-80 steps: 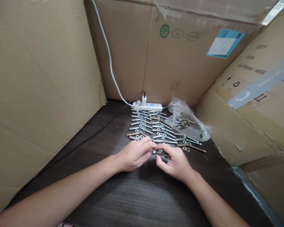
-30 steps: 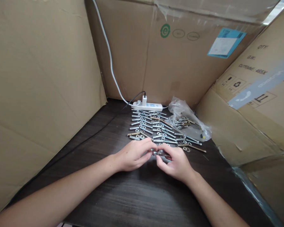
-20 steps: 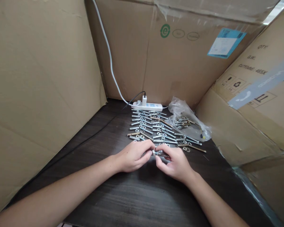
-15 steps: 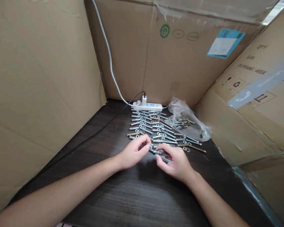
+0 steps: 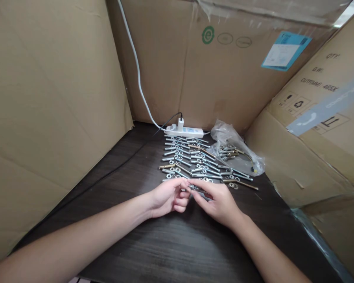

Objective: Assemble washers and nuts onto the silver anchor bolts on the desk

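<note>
Right hand (image 5: 220, 200) grips a metal bolt (image 5: 194, 188) above the counter (image 5: 171, 245). Left hand (image 5: 166, 197), fingers curled, at its end; grasp unclear. Hands partly block loose bolts (image 5: 208, 176) beyond; plastic bag (image 5: 224, 131) right, power strip (image 5: 191, 132) behind.

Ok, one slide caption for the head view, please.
Left hand and right hand meet at a metal fastener before rows of bolts and washers on a dark table.
</note>
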### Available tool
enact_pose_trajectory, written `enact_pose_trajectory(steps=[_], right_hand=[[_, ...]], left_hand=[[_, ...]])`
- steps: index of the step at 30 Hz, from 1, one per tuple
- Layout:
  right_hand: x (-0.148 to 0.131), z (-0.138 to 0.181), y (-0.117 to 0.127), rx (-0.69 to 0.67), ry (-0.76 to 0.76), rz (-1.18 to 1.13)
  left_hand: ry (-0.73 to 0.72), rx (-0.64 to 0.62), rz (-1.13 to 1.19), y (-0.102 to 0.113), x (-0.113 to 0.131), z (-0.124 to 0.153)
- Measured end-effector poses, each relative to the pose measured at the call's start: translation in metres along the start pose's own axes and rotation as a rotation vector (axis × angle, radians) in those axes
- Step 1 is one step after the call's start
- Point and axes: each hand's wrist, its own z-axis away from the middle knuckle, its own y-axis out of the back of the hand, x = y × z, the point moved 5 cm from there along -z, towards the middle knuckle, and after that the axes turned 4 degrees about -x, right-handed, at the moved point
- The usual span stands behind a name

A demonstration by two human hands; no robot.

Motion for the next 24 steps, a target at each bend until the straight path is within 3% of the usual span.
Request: enact_pose_trajectory(steps=[7,24], right_hand=[[0.0042,0.0015,-0.0038,-0.065,-0.038,0.006],[0.0009,0.0023,0.0007,0.057,-0.012,0.007]], left_hand=[[0.073,-0.032,0.002,0.0006,-0.0039,-0.0018],[0.083,-0.018,-0.07,0.0034,-0.0069,-0.0034]])
